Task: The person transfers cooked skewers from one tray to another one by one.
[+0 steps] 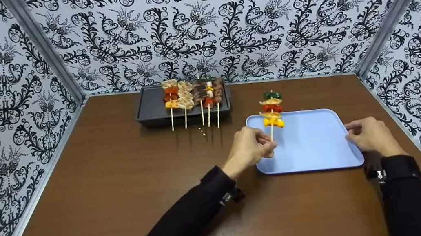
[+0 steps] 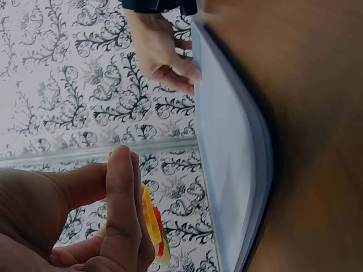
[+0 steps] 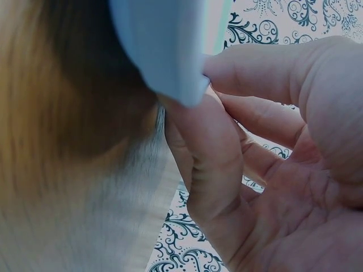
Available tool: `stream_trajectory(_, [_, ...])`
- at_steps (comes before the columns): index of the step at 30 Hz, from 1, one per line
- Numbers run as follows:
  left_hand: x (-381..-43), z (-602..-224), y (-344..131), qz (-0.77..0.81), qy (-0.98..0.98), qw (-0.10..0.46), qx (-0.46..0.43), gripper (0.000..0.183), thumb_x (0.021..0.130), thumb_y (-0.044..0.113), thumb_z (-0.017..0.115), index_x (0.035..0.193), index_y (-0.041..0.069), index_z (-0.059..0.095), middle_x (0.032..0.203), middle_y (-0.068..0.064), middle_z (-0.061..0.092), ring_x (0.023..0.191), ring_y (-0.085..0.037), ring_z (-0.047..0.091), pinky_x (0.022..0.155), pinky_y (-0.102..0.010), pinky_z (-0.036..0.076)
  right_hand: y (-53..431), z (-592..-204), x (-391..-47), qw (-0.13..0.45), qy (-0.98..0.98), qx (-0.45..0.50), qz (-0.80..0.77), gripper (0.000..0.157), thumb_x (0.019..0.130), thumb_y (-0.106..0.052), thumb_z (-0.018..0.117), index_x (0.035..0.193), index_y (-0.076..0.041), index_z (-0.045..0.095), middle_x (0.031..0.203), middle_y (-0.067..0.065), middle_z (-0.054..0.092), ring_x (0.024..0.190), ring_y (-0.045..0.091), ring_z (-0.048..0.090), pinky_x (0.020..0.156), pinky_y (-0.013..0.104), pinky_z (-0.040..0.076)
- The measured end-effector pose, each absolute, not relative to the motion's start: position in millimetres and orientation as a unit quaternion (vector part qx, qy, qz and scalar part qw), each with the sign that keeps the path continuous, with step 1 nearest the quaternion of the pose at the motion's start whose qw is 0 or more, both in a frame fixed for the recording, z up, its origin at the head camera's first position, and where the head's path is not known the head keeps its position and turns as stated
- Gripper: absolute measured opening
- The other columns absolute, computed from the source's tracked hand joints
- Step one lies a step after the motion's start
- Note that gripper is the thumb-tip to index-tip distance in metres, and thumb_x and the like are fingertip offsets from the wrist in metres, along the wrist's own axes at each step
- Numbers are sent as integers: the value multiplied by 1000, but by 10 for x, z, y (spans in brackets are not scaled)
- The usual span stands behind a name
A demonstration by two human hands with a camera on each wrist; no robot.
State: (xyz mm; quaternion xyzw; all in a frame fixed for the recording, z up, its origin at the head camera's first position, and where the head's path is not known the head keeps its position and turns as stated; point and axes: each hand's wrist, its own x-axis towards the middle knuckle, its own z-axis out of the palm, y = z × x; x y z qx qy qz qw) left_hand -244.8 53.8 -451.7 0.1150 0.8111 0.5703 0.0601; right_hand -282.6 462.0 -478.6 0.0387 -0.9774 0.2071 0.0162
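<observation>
Here, left fingers (image 2: 121,195) pinching a loaded skewer (image 1: 272,108), right fingers (image 3: 218,147) clamped on the edge of a blue tray (image 1: 308,141)

Head: lower end of skewer (image 1: 272,114) hidden in left grip (image 1: 252,146); left sleeve (image 1: 169,235) cut off at 7 o'clock, right sleeve (image 1: 409,201) at 4. Right wrist: tray (image 3: 164,45) cut off at 12 o'clock, surface (image 3: 51,113) blurred at 9. Left wrist: skewer partly behind fingers (image 2: 122,209).

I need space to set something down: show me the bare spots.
Bare: the table between the dark pan and left sleeve; the pan's left end; the tray between the held skewer and right hand. Crowded: the pan's right part, under five skewers, and the tray's left edge, by the left hand.
</observation>
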Motion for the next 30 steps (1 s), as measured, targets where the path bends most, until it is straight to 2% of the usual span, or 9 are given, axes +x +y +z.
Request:
stream_trajectory(9, [-2415, -4570, 886, 562, 814, 95, 117, 10, 100, 10, 94, 94, 5, 87, 81, -3, 85, 62, -6, 79, 58, -17, 63, 4636, -4814, -2827, 21, -978, 39, 202, 39, 101, -13, 79, 135, 6, 81, 103, 18, 86, 98, 40, 76, 82, 42, 54])
stream_trajectory(14, [-2403, -4606, 1100, 561, 812, 115, 109, 15, 98, 9, 96, 89, 7, 84, 73, -3, 83, 62, -9, 81, 53, -14, 56, 4630, -4797, -2823, 15, -979, 35, 202, 41, 101, -14, 79, 137, 6, 81, 105, 18, 86, 102, 43, 77, 83, 46, 57])
stream_trajectory(19, [-2385, -4634, 1306, 547, 821, 121, 114, 19, 97, 11, 97, 84, 8, 83, 70, -2, 83, 61, -7, 80, 52, -11, 51, 4623, -4773, -2827, 9, -979, 33, 203, 43, 100, -15, 79, 138, 5, 80, 104, 17, 86, 101, 40, 76, 82, 42, 55])
stream_trajectory(25, [-2358, -4655, 1519, 547, 821, 122, 105, 19, 93, 12, 100, 82, 8, 86, 69, -3, 83, 59, -7, 80, 52, -11, 51, 4610, -4765, -2828, 7, -978, 29, 206, 44, 99, -16, 79, 138, 6, 80, 102, 16, 86, 98, 36, 75, 80, 37, 52])
stream_trajectory(30, [-2326, -4684, 1646, 565, 809, 140, 81, 24, 91, 8, 101, 77, 9, 82, 62, 1, 76, 61, -13, 82, 52, -14, 57, 4620, -4752, -2826, -3, -978, 25, 207, 45, 101, -16, 78, 140, 7, 79, 106, 18, 87, 101, 39, 77, 81, 36, 52])
